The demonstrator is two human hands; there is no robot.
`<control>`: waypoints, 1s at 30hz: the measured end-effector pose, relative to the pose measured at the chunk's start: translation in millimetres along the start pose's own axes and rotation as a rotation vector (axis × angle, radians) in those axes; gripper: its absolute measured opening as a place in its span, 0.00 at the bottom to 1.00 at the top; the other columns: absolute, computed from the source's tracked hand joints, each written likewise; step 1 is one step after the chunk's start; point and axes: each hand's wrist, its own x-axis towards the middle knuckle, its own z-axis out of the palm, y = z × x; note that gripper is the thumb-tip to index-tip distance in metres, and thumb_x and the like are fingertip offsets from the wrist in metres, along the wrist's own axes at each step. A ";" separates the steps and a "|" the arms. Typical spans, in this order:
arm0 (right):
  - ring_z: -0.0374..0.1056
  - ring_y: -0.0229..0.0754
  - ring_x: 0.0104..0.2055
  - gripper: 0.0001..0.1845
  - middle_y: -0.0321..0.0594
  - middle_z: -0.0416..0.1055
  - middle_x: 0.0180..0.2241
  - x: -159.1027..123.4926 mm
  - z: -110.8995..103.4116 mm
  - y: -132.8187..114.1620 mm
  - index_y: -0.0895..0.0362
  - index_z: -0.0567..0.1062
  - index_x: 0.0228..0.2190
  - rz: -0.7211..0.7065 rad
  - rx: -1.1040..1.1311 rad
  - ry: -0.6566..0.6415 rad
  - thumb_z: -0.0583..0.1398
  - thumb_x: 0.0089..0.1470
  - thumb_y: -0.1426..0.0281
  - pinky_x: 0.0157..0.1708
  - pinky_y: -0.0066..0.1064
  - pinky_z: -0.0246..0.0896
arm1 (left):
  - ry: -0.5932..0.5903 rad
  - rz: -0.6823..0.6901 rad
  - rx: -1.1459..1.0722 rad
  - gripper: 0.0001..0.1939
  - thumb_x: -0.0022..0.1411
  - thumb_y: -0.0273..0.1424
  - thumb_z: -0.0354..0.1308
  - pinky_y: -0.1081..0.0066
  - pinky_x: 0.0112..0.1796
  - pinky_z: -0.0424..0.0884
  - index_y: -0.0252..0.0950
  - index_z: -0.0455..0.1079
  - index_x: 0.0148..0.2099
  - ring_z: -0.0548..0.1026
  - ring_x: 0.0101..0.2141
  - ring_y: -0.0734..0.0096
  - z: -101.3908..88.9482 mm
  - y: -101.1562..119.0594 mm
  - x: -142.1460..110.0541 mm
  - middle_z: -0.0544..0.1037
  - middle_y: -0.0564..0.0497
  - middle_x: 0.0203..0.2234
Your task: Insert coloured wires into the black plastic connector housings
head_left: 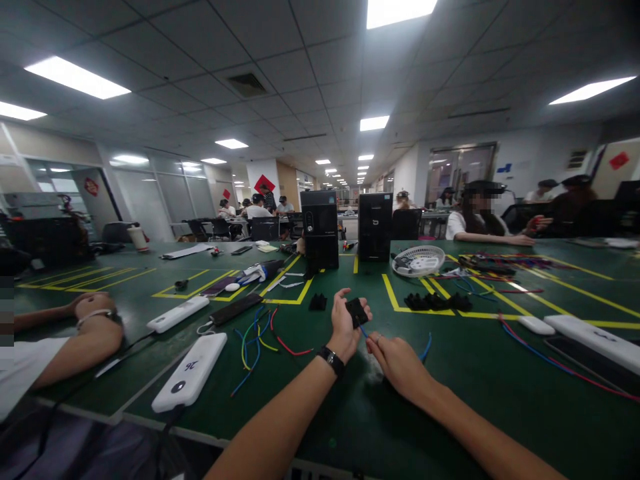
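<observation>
My left hand point(345, 321), with a black watch on its wrist, is closed on a small black block point(357, 312) above the green table. A blue wire point(365, 330) runs from the block's lower edge to my right hand point(393, 357), whose thumb and fingers pinch it. The wire's other end shows beyond the right hand. Whether the wire sits inside the block or only touches it, I cannot tell. Left of my hands lie loose blue, yellow, green and red wires point(259, 337). Another black block point(318, 302) stands just beyond my left hand, and several more blocks point(437, 302) sit to the right.
Two black computer towers point(320, 230) stand at the far side. A white basket point(419, 261) and a heap of wires point(500, 263) are at the right. White power banks point(190, 373) lie on both sides. A person's arm point(95, 330) rests at the left; another person sits across at the right.
</observation>
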 end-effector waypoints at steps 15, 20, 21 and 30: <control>0.67 0.38 0.24 0.18 0.37 0.70 0.22 4.4 0.7 1.5 0.56 0.69 0.28 -0.010 0.037 -0.020 0.45 0.63 0.66 0.26 0.27 0.52 | 0.083 0.013 0.003 0.13 0.59 0.35 0.46 0.72 0.23 0.65 0.40 0.54 0.46 0.68 0.20 0.73 -4.9 -0.4 2.8 0.68 0.53 0.22; 0.67 0.37 0.24 0.20 0.36 0.70 0.23 3.9 -6.7 -2.7 0.57 0.70 0.27 0.010 0.132 0.113 0.44 0.64 0.65 0.28 0.26 0.54 | 0.003 0.130 0.078 0.10 0.58 0.35 0.48 0.72 0.25 0.66 0.40 0.56 0.43 0.69 0.22 0.73 -2.9 3.4 1.8 0.69 0.53 0.23; 0.67 0.37 0.24 0.19 0.36 0.70 0.23 3.8 -5.3 -3.0 0.57 0.70 0.28 0.005 0.117 0.077 0.44 0.64 0.66 0.28 0.26 0.54 | 0.006 0.095 0.050 0.11 0.58 0.36 0.48 0.72 0.24 0.65 0.40 0.55 0.43 0.69 0.22 0.73 -3.2 3.3 1.9 0.69 0.53 0.23; 0.67 0.36 0.26 0.20 0.36 0.70 0.24 1.9 -3.0 -3.9 0.56 0.69 0.28 -0.016 0.138 0.088 0.43 0.64 0.67 0.30 0.26 0.54 | -0.028 0.165 0.116 0.08 0.58 0.34 0.48 0.73 0.24 0.65 0.39 0.56 0.40 0.68 0.21 0.74 -5.0 4.0 3.9 0.69 0.53 0.23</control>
